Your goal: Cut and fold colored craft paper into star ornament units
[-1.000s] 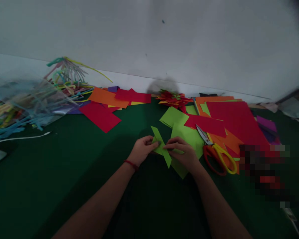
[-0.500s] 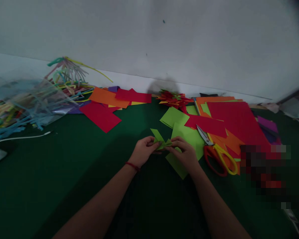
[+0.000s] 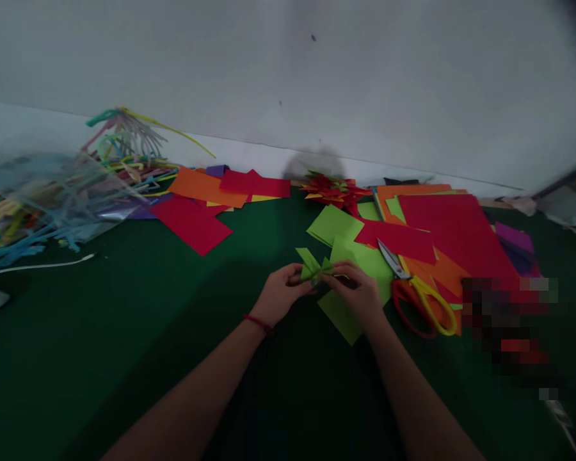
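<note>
Folded green paper (image 3: 310,266), one: between my two hands. My left fingers (image 3: 302,290), at its eight o'clock: closed in a pinch on it. My right fingers (image 3: 345,269), at its four: likewise closed on it. Also on the worktop (image 3: 100,320): scissors (image 3: 416,284), three o'clock; layered paper flower (image 3: 336,191), one o'clock.

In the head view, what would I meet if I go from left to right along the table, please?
Clear plastic bag → front red sheet → left hand → folded green paper → right hand → scissors → purple paper.
</note>
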A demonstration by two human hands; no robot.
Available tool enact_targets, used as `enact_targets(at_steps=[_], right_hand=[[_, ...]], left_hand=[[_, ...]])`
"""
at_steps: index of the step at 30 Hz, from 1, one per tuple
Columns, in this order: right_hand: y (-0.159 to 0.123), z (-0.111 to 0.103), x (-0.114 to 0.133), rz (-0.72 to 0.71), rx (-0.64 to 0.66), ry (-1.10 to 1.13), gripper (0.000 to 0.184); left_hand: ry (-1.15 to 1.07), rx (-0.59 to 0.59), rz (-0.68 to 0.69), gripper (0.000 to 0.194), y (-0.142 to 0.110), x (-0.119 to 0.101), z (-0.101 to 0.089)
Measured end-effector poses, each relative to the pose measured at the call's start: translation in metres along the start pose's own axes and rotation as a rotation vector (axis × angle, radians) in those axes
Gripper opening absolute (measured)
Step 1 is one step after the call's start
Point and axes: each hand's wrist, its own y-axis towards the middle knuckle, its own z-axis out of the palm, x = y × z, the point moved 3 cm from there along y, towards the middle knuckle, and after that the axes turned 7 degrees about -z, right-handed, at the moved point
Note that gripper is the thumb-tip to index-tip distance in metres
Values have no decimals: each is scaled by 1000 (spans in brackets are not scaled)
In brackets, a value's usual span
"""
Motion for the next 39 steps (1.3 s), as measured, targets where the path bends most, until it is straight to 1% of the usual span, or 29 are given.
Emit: enact_targets(at_steps=[2,5,7,13,17,20,24,29,32,39], right_hand=[[-1,2,-4,51,-35,57,13],[-2,3,-10,120,-102,153,22],[-2,4,-13,141,-110,171,25],[-4,3,-13,156,-70,121,23],[-4,5,-6,173,37,64,21],[-4,7,0,144,54,6,18],[-4,7,2,123,-2,-49,20],[-3,2,-3,138,-86,33,20],[-3,-1,-6,126,-118,72,19],[-4,2,-5,140,-113,106,17]], left_hand=[[-15,-8,-7,28,0,-1,0],[-23,-23,-14,28,0,-1,1],[-27,-30,-20,28,0,-2,2],[-19,-43,-33,26,-2,-3,3],[-19,-51,-37,28,-2,-3,3],[-29,-47,-37,28,-2,-3,3],[-24,-39,-11,30,-1,-3,3],[98,-3,47,28,-1,-3,3],[112,33,27,28,-2,-2,4],[55,23,11,24,-3,-3,6]])
